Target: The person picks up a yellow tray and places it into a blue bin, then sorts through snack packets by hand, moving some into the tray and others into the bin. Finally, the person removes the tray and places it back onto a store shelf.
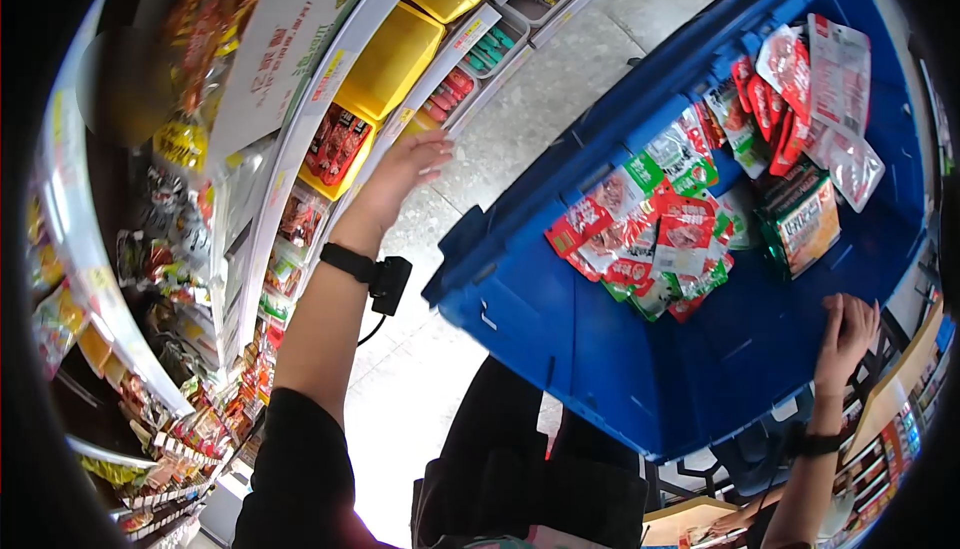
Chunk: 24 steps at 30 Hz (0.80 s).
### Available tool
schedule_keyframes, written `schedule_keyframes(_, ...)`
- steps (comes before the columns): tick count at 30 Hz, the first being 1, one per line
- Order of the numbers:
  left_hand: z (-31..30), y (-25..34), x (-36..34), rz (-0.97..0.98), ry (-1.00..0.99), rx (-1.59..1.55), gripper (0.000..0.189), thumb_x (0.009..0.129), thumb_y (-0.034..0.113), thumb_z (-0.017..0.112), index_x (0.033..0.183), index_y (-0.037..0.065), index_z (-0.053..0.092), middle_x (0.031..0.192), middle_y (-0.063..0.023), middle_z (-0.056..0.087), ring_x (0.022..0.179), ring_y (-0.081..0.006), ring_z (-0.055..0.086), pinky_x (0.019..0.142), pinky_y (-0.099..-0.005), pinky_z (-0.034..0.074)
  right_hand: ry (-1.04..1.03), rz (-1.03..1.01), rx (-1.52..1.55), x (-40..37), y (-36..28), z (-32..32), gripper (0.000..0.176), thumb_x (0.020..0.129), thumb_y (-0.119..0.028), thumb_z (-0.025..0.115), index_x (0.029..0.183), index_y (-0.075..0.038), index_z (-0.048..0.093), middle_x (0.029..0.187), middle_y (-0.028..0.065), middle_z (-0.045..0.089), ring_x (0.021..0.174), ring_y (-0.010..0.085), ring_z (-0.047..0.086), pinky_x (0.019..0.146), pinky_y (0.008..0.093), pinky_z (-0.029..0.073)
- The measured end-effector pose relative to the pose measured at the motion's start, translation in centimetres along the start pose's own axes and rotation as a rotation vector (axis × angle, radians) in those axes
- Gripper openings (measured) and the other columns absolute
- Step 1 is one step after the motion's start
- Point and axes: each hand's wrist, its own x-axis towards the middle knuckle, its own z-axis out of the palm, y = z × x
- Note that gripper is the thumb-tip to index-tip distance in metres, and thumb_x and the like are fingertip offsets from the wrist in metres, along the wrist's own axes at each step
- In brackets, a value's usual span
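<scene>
My left hand (pixel 405 174) is raised beside the shelf edge, its fingers apart and nothing in them. Close to it, a yellow bin (pixel 395 64) on the shelf holds red packets (pixel 337 149) in its lower part. On the right, my right hand (pixel 848 339) hangs over the near right side of a large blue crate (pixel 590 339), fingers extended and holding nothing visible. Inside the crate lie red, white and green snack pouches (pixel 685 234), a green and orange packet (pixel 805 224) and silver-backed pouches (pixel 840 69).
Shelves of bagged snacks (pixel 185 209) run down the left side, with a white carton (pixel 285 44) on top. Small trays of pink packets (pixel 450 94) and green packets (pixel 490 49) sit further along. Grey floor (pixel 560 79) shows between shelf and crate.
</scene>
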Motion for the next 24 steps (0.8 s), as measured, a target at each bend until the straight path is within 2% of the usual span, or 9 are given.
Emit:
schedule_keyframes(6,2.0,7.9,-9.0,0.387,0.162,0.106,0.032,0.1,0.017,0.051,0.129,0.003,0.055,0.124,-0.0069,0.063,0.117,-0.0159,0.059,0.101,-0.0292,0.042,0.06,0.022,0.055,0.1,-0.6,-0.5,0.023,0.095,-0.019,0.057,0.076,-0.008,0.065,0.081,0.0054,0.065,0.09,0.0256,0.06,0.109,0.0442,0.033)
schedule_keyframes(9,4.7,12.1,-13.4,0.492,0.18,0.148,0.03,0.1,0.012,0.051,0.128,0.003,0.056,0.121,-0.007,0.064,0.114,-0.0152,0.059,0.102,-0.0293,0.042,0.095,0.035,0.092,0.0,-0.6,-0.5,0.024,0.094,-0.02,0.059,0.075,-0.008,0.065,0.081,0.0055,0.065,0.089,0.0258,0.059,0.108,0.0441,0.034)
schedule_keyframes(14,11.2,15.8,-17.6,0.693,-0.083,0.318,0.027,0.098,0.003,0.051,0.124,0.001,0.056,0.116,-0.0078,0.064,0.109,-0.0154,0.061,0.099,-0.0291,0.045,0.128,0.039,0.127,-0.1,-0.5,-0.5,0.021,0.092,-0.02,0.061,0.076,-0.007,0.065,0.081,0.0064,0.066,0.089,0.0255,0.06,0.108,0.0435,0.035)
schedule_keyframes(17,16.0,14.5,-16.1,0.676,-0.325,0.427,0.027,0.095,0.005,0.058,0.122,0.002,0.055,0.113,-0.0098,0.064,0.105,-0.017,0.063,0.091,-0.0301,0.05,0.161,0.045,0.136,-0.1,-0.4,-0.3,0.02,0.091,-0.02,0.062,0.077,-0.006,0.066,0.081,0.0062,0.066,0.088,0.0251,0.06,0.108,0.0433,0.035)
schedule_keyframes(18,17.3,13.4,-14.8,0.57,-0.433,0.472,0.032,0.096,0.01,0.06,0.127,0.004,0.054,0.116,-0.0084,0.064,0.108,-0.0161,0.062,0.093,-0.0313,0.05,0.166,0.054,0.139,-0.1,-0.4,-0.3,0.02,0.091,-0.02,0.062,0.077,-0.006,0.066,0.081,0.0062,0.066,0.088,0.0251,0.06,0.108,0.0433,0.035)
schedule_keyframes(19,19.0,12.7,-13.9,0.435,-0.482,0.585,0.033,0.096,0.012,0.061,0.127,0.003,0.053,0.115,-0.0113,0.064,0.109,-0.0182,0.063,0.091,-0.0324,0.051,0.18,0.054,0.146,-0.1,-0.4,-0.2,0.022,0.092,-0.02,0.061,0.075,-0.007,0.065,0.079,0.0063,0.065,0.088,0.0252,0.06,0.108,0.0434,0.035)
schedule_keyframes(21,21.5,10.1,-10.1,0.328,-0.584,1.025,0.042,0.095,0.027,0.062,0.126,0.001,0.052,0.12,-0.0205,0.063,0.112,-0.0293,0.063,0.092,-0.0404,0.05,0.202,0.056,0.155,-0.2,-0.3,0.0,0.023,0.092,-0.02,0.059,0.073,-0.007,0.064,0.078,0.0064,0.064,0.087,0.0251,0.06,0.107,0.0433,0.035)
schedule_keyframes(23,24.4,8.2,-6.6,0.12,-0.631,1.298,0.045,0.093,0.029,0.061,0.126,0.0,0.052,0.13,-0.0239,0.058,0.114,-0.0356,0.061,0.095,-0.0476,0.049,0.187,0.06,0.158,-0.1,-0.3,-0.1,0.021,0.091,-0.019,0.061,0.075,-0.006,0.065,0.079,0.0066,0.065,0.088,0.025,0.06,0.107,0.0438,0.036)
schedule_keyframes(24,25.4,7.1,-5.3,0.118,-0.631,1.3,0.045,0.093,0.029,0.061,0.126,0.0,0.052,0.13,-0.0239,0.058,0.114,-0.0356,0.061,0.095,-0.0476,0.049,0.167,0.059,0.157,-0.2,-0.3,-0.2,0.019,0.09,-0.019,0.064,0.078,-0.005,0.066,0.081,0.0068,0.066,0.088,0.0249,0.06,0.107,0.0443,0.036)
